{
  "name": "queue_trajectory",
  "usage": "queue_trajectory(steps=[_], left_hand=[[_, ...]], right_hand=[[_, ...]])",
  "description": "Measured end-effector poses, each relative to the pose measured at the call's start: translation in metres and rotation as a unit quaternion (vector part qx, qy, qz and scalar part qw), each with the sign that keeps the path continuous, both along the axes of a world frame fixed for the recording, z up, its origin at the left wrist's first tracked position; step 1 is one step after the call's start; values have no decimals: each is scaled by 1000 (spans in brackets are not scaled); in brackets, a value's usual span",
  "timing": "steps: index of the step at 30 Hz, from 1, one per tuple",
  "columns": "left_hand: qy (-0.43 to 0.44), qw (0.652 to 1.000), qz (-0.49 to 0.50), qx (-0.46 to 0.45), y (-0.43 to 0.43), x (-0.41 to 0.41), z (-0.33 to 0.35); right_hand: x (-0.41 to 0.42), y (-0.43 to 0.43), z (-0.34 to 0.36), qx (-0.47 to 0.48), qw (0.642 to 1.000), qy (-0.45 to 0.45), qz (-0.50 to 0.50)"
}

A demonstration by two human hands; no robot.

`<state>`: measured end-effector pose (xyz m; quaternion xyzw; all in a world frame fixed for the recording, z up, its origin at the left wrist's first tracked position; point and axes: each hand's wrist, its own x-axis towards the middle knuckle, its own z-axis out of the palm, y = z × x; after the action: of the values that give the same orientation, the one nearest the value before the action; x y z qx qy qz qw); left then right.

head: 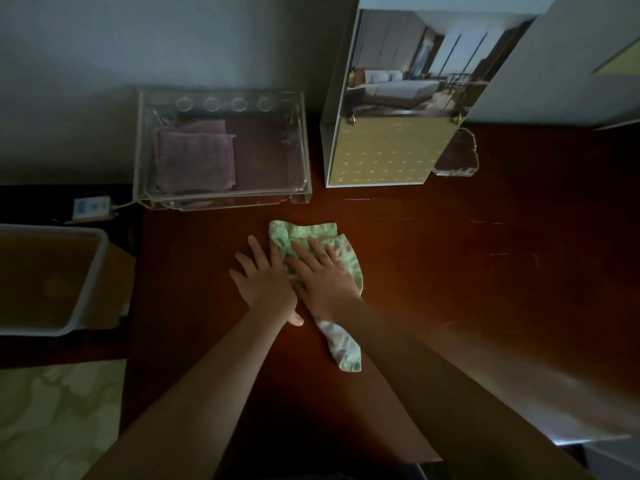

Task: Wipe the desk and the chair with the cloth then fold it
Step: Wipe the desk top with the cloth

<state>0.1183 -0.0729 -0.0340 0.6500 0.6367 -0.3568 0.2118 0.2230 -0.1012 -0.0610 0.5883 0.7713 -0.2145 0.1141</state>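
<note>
On the desk (450,271), cloth (311,233) under right hand (323,280), left hand (265,282) beside.

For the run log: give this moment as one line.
phase: wiping desk | cloth: bunched, unfolded | right hand: flat on cloth | left hand: flat, at cloth edge

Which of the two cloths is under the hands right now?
The green patterned cloth on the desk; the purple cloth lies folded in the clear tray.
</note>
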Motion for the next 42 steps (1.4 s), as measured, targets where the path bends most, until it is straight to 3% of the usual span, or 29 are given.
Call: queue_trajectory(steps=[3, 6, 11, 15, 18, 20, 25, 29, 33, 38, 42], left_hand=[[-15, 1000, 1, -1, -1, -5, -1], [-28, 1000, 0, -13, 1, -8, -1], [-48, 998, 10, -38, 5, -8, -1], [-60, 996, 24, -67, 10, -9, -3], [-59, 994, 34, -86, 14, -7, -3], [-54, 993, 41, -95, 18, -5, -5], [-45, 992, 49, -111, 21, -2, -4], [-48, 992, 48, -108, 20, -2, -2], [-62, 992, 40, -104, 19, -6, -4], [-73, 992, 33, -95, 17, -8, -6], [-73, 992, 33, -96, 18, -7, -6]], right_hand=[[13, 2, -3, 9, 999, -1, -45], [37, 13, -6, 20, 985, -1, -174], [105, 17, -3, 39, 926, -13, -374], [145, 17, 0, 41, 884, -25, -465], [138, 24, 1, 24, 875, -24, -483], [120, 32, 2, 10, 888, -34, -458], [47, 49, 3, -5, 975, -20, -222], [25, 51, 1, -2, 989, -5, -146], [66, 48, 0, 9, 972, -24, -233], [125, 31, 2, 27, 902, -46, -429], [129, 29, 2, 23, 886, -38, -462]])
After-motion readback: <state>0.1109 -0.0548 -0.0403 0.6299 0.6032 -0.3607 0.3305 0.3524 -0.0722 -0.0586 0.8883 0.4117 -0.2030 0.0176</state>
